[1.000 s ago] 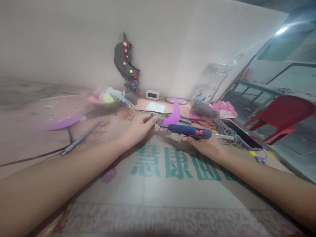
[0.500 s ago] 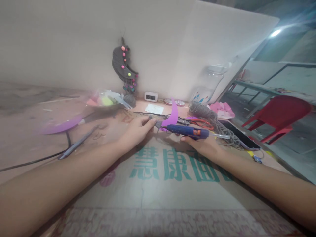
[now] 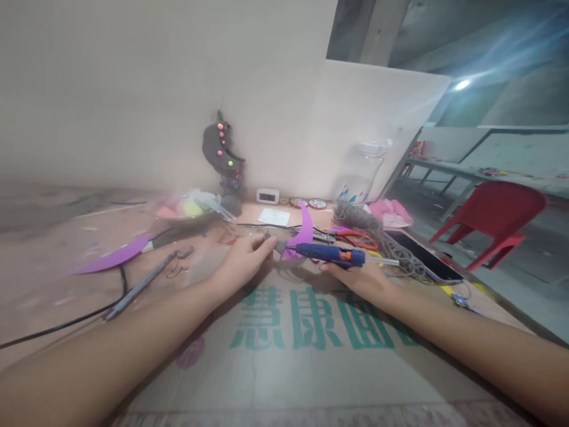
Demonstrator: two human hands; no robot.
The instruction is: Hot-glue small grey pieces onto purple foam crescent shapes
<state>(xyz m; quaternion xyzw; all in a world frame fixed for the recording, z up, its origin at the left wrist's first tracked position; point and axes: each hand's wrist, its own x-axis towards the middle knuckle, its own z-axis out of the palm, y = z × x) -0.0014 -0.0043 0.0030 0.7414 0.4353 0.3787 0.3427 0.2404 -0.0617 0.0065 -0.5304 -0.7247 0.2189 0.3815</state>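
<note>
purple crescent (image 3: 306, 228): one, left fingers (image 3: 267, 245) pinching; glue gun (image 3: 326, 254): one, right fingers (image 3: 331, 269) gripping.

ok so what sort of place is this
Probably a craft workspace: the right hand holds a blue hot glue gun, with loose gray yarn nearby and a crescent-moon ornament against the wall.
</note>
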